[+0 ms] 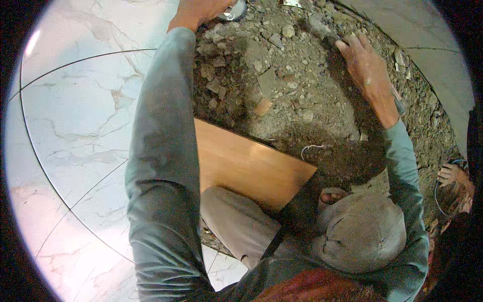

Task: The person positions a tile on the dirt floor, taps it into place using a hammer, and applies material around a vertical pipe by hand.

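Note:
My left hand (204, 11) is at the top edge, by the border between white tile and broken ground. Its fingers are partly cut off by the frame and curl at a round, shiny, whitish-metal object (233, 11). On the right, my right hand (366, 68) is closed around a dusty, straight-handled tool (326, 34). The tool's grey end points up and left over the rubble, and its handle end shows beside my wrist. It looks like a hammer, but the end is blurred. Stony soil (297, 75) lies between my hands.
A light-brown wooden board (246, 158) lies by my knees. White marbled tiles (75, 100) cover the left side. A short white string (312, 147) and an orange-brown fragment (262, 106) lie on the soil. At the right are bare fingers or toes (449, 175) near a thin blue cord (437, 199).

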`<state>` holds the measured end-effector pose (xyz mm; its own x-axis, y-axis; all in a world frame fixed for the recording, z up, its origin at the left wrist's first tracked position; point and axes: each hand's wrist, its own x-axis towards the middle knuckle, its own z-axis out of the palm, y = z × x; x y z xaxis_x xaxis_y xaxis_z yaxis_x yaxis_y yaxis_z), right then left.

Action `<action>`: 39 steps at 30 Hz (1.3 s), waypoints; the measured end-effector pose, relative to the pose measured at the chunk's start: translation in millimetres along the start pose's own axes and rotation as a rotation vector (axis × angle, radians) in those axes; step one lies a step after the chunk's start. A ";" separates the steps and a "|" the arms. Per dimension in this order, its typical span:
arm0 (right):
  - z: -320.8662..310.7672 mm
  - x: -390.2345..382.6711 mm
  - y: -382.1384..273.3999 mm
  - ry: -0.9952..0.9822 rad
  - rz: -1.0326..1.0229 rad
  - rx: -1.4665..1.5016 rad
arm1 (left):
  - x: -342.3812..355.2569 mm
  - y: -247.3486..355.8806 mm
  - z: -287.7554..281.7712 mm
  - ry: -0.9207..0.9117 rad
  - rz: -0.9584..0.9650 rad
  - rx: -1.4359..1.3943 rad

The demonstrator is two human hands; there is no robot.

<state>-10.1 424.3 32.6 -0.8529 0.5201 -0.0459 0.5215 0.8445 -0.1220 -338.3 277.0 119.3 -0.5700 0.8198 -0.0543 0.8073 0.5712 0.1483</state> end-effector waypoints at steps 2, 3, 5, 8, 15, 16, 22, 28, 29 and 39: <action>-3.9 6.5 -19.3 0.059 -0.042 0.460 | 3.7 -5.5 0.9 0.029 0.020 0.000; -4.6 8.4 -31.2 0.080 -0.032 0.684 | 5.0 -7.8 1.3 0.026 0.016 -0.002; -0.4 12.4 -63.8 0.010 0.098 0.801 | 5.8 -11.1 2.0 -0.056 -0.013 -0.038; 3.6 32.5 -97.9 -0.390 0.146 1.212 | 4.4 -12.2 6.3 0.039 0.022 0.009; 19.4 48.0 -137.9 -0.295 0.253 1.523 | 2.2 -16.7 22.2 0.179 0.073 0.033; 22.8 47.9 -140.9 -0.107 0.143 1.366 | 1.5 -17.5 24.2 0.198 0.071 0.045; 40.7 67.1 -152.8 0.446 -0.261 0.781 | -1.5 -17.2 24.3 0.235 0.083 0.012; 28.4 74.4 -148.5 0.258 -0.139 0.847 | -2.9 -13.7 25.1 0.230 0.057 -0.019; 27.5 73.8 -150.2 0.251 -0.072 0.898 | -3.4 -14.1 25.4 0.250 0.068 0.004; 54.3 76.5 -116.4 0.615 -0.301 0.737 | -4.5 -15.7 32.1 0.277 0.039 -0.025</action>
<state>-137.4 358.9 -10.6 -0.6775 0.4495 0.5822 -0.0365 0.7700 -0.6370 -343.5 265.6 85.5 -0.5613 0.7968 0.2237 0.8275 0.5353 0.1695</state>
